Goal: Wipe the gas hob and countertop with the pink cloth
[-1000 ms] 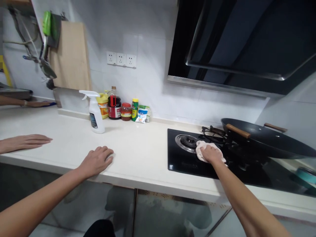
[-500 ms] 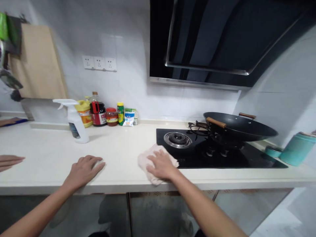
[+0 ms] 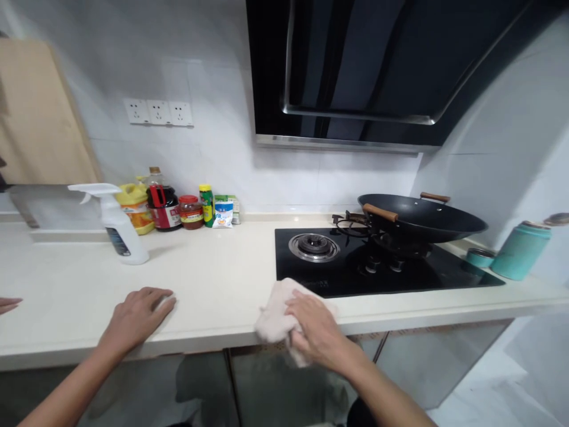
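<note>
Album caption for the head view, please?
Left hand on smooth white countertop, right hand gripping crumpled pale pink cloth at the front edge.

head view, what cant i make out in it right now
In the head view:
- cloth: partly covered by the right hand, and blurred
- co-worker's hand: all but some fingers cut off by the left edge
- wooden cutting board: cut off by the left edge
- spray bottle: label text too small and blurred
- cooktop: part hidden by the wok
</note>
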Available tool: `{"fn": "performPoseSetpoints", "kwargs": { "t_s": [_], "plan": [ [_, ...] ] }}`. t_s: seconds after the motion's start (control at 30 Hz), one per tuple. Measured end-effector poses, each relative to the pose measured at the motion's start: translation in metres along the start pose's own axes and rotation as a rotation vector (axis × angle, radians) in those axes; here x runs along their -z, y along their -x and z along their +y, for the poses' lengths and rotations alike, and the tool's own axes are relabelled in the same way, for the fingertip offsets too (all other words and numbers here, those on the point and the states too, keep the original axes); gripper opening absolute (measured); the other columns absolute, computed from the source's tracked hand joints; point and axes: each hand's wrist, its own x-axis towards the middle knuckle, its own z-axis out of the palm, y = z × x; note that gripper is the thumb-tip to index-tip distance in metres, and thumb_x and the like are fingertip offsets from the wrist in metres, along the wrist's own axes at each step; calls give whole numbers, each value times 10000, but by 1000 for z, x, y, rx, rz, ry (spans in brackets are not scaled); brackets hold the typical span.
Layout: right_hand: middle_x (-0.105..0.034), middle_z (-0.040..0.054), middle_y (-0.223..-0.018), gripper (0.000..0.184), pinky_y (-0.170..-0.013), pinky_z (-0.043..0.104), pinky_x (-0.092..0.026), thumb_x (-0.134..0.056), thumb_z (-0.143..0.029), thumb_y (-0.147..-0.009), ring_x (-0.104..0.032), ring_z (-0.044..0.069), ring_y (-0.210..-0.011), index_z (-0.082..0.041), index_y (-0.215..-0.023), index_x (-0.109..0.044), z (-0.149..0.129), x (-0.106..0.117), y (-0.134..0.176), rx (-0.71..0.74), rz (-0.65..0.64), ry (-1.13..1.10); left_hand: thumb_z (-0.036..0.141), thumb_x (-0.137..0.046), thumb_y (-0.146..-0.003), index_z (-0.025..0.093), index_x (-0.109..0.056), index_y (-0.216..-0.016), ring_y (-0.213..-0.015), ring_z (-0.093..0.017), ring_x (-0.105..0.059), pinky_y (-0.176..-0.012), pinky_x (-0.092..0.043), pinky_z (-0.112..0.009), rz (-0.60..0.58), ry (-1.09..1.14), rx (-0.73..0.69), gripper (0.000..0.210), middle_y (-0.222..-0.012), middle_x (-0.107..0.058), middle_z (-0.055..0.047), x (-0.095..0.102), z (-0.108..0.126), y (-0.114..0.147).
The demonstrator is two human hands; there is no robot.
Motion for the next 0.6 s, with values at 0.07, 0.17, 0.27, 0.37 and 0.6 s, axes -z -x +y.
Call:
{"fn": "performPoseSetpoints", "kwargs": {
  "t_s": [0.07,0.17,0.27,0.37,0.6],
  "plan": [
    [-665,94,-1311,413,-1150,458,-366,-501,-199,-838,-498,263,-1361,-208,-1232,-624,24,15,23,-95,89,107,571,-369,-910,227,-746,-1145,-1224,-379,-560,-1027,-435,-524,-4,3,11,562,-1299,-682,-115,2,4,2],
    [-662,118,-1305,373,-1109,461,-411,-420,-288,-929,-557,278,-1277,-194,-1215,-642,68,44,47,-336,144,248,564,-375,-902,222,-746,-1135,-1221,-375,-561,-1026,-436,-517,3,8,19,556,-1293,-684,-116,5,9,5],
    [-663,112,-1276,424,-1072,403,-435,-321,-349,-991,-578,258,-1222,-187,-1216,-641,108,74,55,-508,89,320,554,-396,-880,232,-757,-1095,-1201,-368,-579,-1006,-451,-498,33,13,25,529,-1260,-704,-103,6,13,7],
    [-635,161,-1310,481,-1132,449,-360,-307,-357,-993,-524,311,-1285,-121,-1271,-620,127,84,43,-641,-7,490,540,-399,-873,244,-764,-1062,-1186,-353,-591,-986,-460,-474,57,21,35,506,-1235,-716,-88,5,14,8],
    [-342,103,-1637,586,-1144,641,-241,-290,-418,-1013,-188,447,-1512,-218,-1553,-399,49,22,-39,-698,-300,398,523,-393,-892,237,-758,-1078,-1179,-328,-584,-1001,-441,-462,74,22,43,500,-1230,-714,-90,5,17,13]
  ]
}}
